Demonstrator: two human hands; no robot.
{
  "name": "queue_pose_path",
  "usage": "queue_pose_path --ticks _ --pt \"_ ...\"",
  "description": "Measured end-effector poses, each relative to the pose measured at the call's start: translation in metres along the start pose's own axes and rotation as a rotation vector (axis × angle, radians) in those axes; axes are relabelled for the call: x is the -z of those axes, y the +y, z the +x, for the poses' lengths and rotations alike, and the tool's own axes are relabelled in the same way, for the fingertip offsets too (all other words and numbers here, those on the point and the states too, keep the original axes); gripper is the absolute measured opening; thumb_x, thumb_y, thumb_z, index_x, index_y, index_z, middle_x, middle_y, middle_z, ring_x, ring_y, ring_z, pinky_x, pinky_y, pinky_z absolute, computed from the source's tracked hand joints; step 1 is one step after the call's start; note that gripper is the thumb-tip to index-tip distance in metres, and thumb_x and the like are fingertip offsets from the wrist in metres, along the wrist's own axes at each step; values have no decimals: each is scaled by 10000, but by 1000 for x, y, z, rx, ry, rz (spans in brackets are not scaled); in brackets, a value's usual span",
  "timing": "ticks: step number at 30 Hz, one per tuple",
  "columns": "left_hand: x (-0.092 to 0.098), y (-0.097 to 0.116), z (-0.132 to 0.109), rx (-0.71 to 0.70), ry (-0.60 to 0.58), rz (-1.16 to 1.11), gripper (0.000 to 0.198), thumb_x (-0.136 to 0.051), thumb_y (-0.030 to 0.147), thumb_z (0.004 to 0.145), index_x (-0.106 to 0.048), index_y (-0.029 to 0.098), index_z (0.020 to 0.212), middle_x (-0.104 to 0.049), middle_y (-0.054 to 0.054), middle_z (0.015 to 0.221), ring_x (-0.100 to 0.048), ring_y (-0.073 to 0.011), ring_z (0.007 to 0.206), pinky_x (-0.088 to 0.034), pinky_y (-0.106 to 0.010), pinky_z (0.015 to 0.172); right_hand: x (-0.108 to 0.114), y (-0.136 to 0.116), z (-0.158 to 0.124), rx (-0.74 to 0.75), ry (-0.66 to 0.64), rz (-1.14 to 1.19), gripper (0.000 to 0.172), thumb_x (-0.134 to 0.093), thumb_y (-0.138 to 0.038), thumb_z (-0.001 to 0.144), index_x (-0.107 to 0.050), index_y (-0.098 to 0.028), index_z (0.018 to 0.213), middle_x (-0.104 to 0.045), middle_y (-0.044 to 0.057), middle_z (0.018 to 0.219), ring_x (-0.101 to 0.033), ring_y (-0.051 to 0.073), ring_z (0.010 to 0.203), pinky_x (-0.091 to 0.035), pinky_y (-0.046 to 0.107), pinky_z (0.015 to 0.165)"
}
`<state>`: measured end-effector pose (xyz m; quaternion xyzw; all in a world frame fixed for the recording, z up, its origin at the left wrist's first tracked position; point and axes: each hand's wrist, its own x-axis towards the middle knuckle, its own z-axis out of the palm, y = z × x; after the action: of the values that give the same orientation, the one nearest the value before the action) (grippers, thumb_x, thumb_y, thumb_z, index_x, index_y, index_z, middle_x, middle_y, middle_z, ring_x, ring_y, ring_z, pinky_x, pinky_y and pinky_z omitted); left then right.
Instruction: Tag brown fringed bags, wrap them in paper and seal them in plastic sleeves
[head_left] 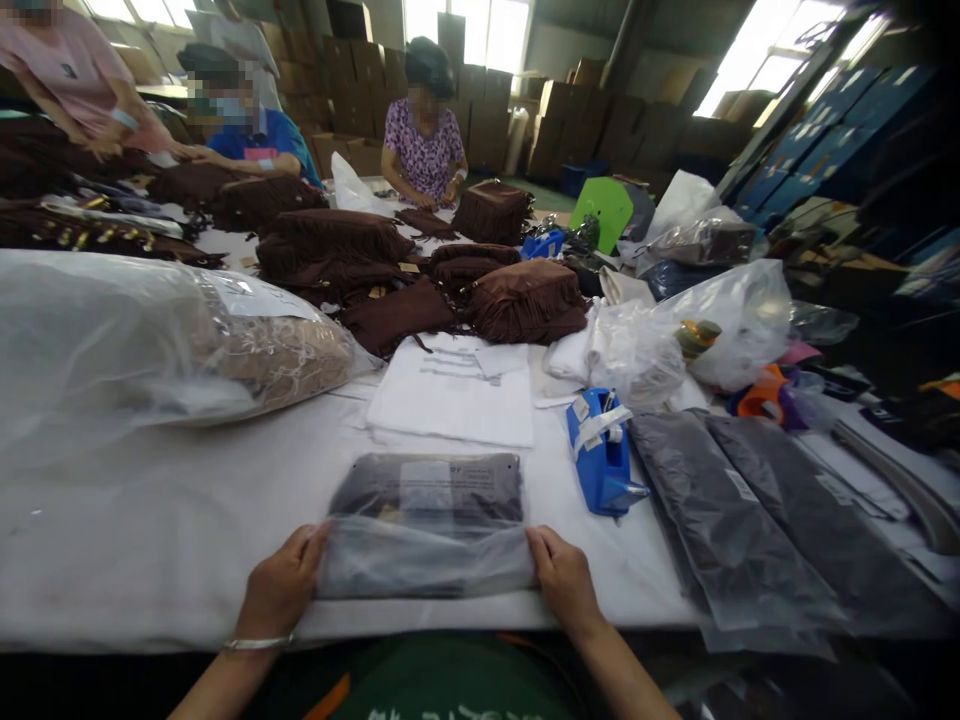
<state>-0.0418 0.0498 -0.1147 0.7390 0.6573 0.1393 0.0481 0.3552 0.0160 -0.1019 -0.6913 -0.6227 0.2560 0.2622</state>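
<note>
While both hands grip the frosted plastic, a flat dark packet (427,545) lies on the white-covered counter (150,540), close to its near edge. Taking that packet as the centre of the dial, with twelve pointing away from the person, the left hand (283,580) pinches its side at nine o'clock and the right hand (566,580) pinches the opposite side at three. The hands are well apart, the packet spanning the gap; a bracelet (259,643) circles the left wrist. The plastic looks cloudier over the near half, and a pale label (427,487) shows on the far half, beside print too small to read.

Just beyond, at twelve, lie white sheets (454,395), with brown fringed bags (525,300) heaped behind them. A blue tape dispenser (604,455) stands at two o'clock, near two dark packs (724,500) in clear plastic that stretch towards three. At ten sits a large translucent sack (150,340). Farther off at twelve, a person in a purple patterned top (424,150) works with lowered hands.
</note>
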Motion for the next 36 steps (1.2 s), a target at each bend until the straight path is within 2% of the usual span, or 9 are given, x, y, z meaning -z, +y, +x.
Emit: queue_pose_path --ticks 3,6,10,13,16,19,25,29,36 --pt "20 15 16 -62 71 87 329 -355 338 907 -605 181 1052 -672 -65 804 -612 -208 620 -468 -298 578 -1 -7 4 -51 -20 -74 419 -296 -460 955 -478 -221 664 -545 -3 563 -504 151 531 -311 261 571" --pt "40 58 33 -299 212 -10 299 -474 366 902 -581 179 1109 -655 -81 927 -591 -250 911 -442 -392 860 -1 -8 5 -64 -38 -103 416 -276 -451 960 -486 -224 682 -561 4 580 -522 160 550 -297 269 574" --pt "40 115 49 -530 -155 -218 199 -621 376 824 -622 212 937 -633 -44 911 -555 -224 916 -448 -342 815 -4 -5 4 -65 -39 -72 407 -283 -456 954 -500 -225 700 -563 7 600 -517 166 570 -297 274 571" --pt "29 127 60 -398 -414 -307 135 -642 296 785 -579 192 726 -599 -15 739 -556 -196 750 -447 -298 679 3 0 7 -70 -93 17 433 -300 -485 943 -489 -220 657 -524 -13 550 -499 153 543 -331 262 556" --pt "20 121 65 -247 -492 -461 142 -589 300 804 -562 192 716 -600 -6 729 -569 -180 717 -444 -280 670 22 -4 14 -60 -50 85 392 -354 -506 923 -561 -209 772 -595 6 665 -551 155 628 -405 256 595" --pt "15 116 62 -145 -435 -549 194 -551 371 828 -562 198 741 -612 -8 769 -582 -187 755 -447 -300 717 35 -35 25 85 44 136 334 -472 -487 883 -588 -197 999 -640 58 892 -583 180 825 -446 287 731" --pt "2 117 48 -59 -271 -544 267 -491 450 869 -559 209 778 -611 -10 791 -588 -195 775 -459 -325 730 24 -104 49 433 -487 -234 270 -718 -377 697 -649 -204 892 -675 44 823 -595 221 807 -414 326 753" --pt "-9 117 42 -147 -125 -444 272 -475 423 896 -548 197 763 -583 -24 741 -554 -193 729 -448 -334 698 35 -74 61 293 -470 -263 32 -658 -232 718 -649 -203 727 -652 13 688 -564 167 660 -359 268 630" --pt "-22 118 40 -281 30 -277 325 -437 436 915 -544 184 739 -543 -28 681 -511 -188 669 -411 -333 662 31 -15 48 -39 -258 47 109 -616 -282 776 -644 -186 819 -653 -3 735 -575 129 647 -400 216 594"
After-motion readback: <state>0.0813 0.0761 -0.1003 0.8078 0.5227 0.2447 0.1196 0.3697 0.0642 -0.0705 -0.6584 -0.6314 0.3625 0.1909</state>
